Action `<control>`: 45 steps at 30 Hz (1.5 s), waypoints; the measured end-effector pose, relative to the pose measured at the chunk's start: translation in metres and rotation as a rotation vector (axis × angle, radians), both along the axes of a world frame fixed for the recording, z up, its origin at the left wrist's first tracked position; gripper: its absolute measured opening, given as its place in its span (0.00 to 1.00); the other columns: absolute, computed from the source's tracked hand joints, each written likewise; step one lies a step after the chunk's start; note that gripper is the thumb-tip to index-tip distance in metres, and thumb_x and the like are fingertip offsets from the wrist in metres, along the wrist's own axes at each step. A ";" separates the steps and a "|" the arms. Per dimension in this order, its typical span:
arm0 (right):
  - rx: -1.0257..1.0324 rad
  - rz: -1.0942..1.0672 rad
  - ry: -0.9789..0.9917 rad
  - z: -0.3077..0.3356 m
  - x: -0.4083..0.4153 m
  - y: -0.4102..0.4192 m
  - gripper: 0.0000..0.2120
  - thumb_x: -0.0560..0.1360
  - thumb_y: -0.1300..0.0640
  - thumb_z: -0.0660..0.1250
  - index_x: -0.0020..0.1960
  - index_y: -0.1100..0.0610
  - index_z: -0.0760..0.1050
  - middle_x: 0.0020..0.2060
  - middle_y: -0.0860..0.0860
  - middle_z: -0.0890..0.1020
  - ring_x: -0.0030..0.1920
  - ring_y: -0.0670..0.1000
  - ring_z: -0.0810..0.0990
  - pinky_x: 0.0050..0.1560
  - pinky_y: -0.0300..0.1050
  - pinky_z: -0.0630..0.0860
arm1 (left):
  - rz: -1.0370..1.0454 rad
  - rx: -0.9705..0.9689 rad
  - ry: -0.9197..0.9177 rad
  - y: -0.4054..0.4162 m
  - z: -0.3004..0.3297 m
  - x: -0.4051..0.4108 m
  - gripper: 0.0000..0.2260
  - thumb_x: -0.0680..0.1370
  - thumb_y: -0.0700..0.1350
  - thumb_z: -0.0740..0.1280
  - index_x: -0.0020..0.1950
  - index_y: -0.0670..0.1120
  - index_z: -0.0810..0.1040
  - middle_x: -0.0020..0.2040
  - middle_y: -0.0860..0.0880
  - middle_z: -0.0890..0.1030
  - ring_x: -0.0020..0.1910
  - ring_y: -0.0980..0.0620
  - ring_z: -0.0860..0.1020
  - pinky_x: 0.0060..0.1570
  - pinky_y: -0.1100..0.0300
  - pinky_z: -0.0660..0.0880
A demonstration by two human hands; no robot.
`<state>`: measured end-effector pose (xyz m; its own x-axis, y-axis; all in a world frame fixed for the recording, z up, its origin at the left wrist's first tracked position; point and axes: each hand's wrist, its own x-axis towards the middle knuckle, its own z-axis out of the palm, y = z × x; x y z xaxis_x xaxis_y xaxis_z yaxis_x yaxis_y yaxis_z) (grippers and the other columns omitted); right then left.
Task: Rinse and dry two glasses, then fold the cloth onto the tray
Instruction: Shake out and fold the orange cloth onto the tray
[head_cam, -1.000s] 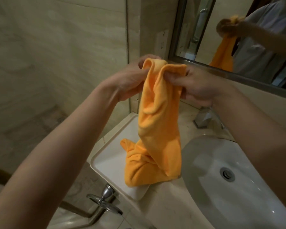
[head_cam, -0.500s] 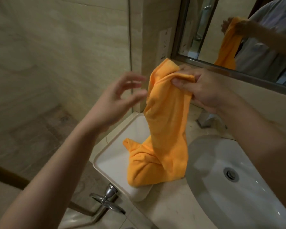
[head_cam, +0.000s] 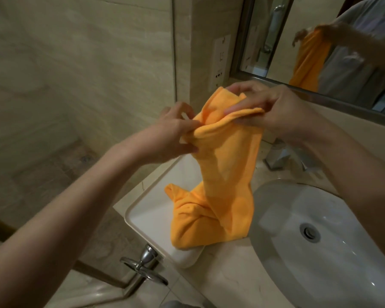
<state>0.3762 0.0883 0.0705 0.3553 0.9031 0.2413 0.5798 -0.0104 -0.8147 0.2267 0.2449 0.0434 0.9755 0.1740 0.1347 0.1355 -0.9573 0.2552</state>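
An orange cloth (head_cam: 227, 174) hangs from both my hands above a white rectangular tray (head_cam: 151, 210) on the counter. Its lower end lies crumpled on the tray's right part and spills over the tray's near rim. My right hand (head_cam: 273, 107) pinches the cloth's top edge. My left hand (head_cam: 176, 136) pinches the same top edge a little lower and to the left. No glasses are in view.
A white oval basin (head_cam: 320, 252) with a drain sits right of the tray. A chrome tap base (head_cam: 278, 156) stands behind it, and a chrome handle (head_cam: 145, 265) juts out below the counter edge. A mirror (head_cam: 320, 41) is above.
My left hand, which had let go and hovered open half a second ago, has come back and pinched the cloth's top edge. My right hand dropped slightly with the cloth.
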 end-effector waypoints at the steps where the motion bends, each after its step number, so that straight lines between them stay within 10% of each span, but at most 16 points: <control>1: -0.011 -0.018 -0.016 0.001 0.002 -0.002 0.10 0.63 0.57 0.72 0.43 0.49 0.80 0.55 0.37 0.72 0.57 0.37 0.71 0.48 0.24 0.73 | 0.000 0.007 -0.013 0.002 0.005 -0.003 0.15 0.73 0.46 0.70 0.60 0.48 0.77 0.67 0.46 0.64 0.66 0.47 0.64 0.63 0.53 0.70; 10: -0.382 0.135 -0.197 0.006 0.014 -0.010 0.09 0.67 0.59 0.72 0.36 0.46 0.77 0.62 0.33 0.65 0.60 0.40 0.69 0.49 0.35 0.71 | -0.151 -0.171 -0.063 0.015 0.027 -0.020 0.15 0.71 0.38 0.72 0.37 0.54 0.69 0.35 0.56 0.73 0.34 0.60 0.74 0.33 0.67 0.71; 18: -0.607 0.360 -0.215 0.012 0.005 -0.001 0.08 0.69 0.58 0.70 0.37 0.47 0.72 0.35 0.38 0.75 0.36 0.37 0.73 0.35 0.30 0.71 | -0.270 -0.050 0.036 0.006 0.033 -0.019 0.15 0.75 0.34 0.66 0.57 0.49 0.80 0.51 0.50 0.76 0.49 0.50 0.77 0.48 0.52 0.77; 29: -0.519 -0.085 -0.626 0.025 0.010 0.003 0.08 0.72 0.52 0.69 0.40 0.45 0.69 0.39 0.43 0.74 0.39 0.41 0.74 0.35 0.36 0.67 | -0.066 -0.309 0.164 0.020 0.048 -0.020 0.14 0.65 0.63 0.60 0.45 0.58 0.72 0.45 0.58 0.77 0.48 0.55 0.79 0.48 0.56 0.78; 35: -0.538 -0.159 -0.597 0.021 0.010 0.005 0.06 0.73 0.53 0.68 0.42 0.50 0.71 0.40 0.45 0.74 0.40 0.42 0.73 0.35 0.38 0.67 | 0.037 -0.228 -0.093 0.028 0.031 -0.010 0.06 0.77 0.41 0.64 0.54 0.47 0.75 0.48 0.50 0.78 0.45 0.51 0.81 0.44 0.59 0.79; 45: -0.229 -0.373 -0.374 0.066 0.001 0.002 0.04 0.75 0.57 0.65 0.49 0.51 0.71 0.38 0.43 0.71 0.37 0.40 0.69 0.35 0.35 0.63 | 0.090 -0.412 -0.632 0.029 0.081 0.002 0.06 0.80 0.43 0.61 0.48 0.54 0.69 0.45 0.61 0.74 0.40 0.71 0.78 0.39 0.70 0.77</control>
<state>0.3774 0.0904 0.1367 0.5881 0.7770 0.2245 0.7512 -0.4219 -0.5076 0.2283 0.2739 0.1248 0.7137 0.4068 0.5702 -0.0820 -0.7599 0.6449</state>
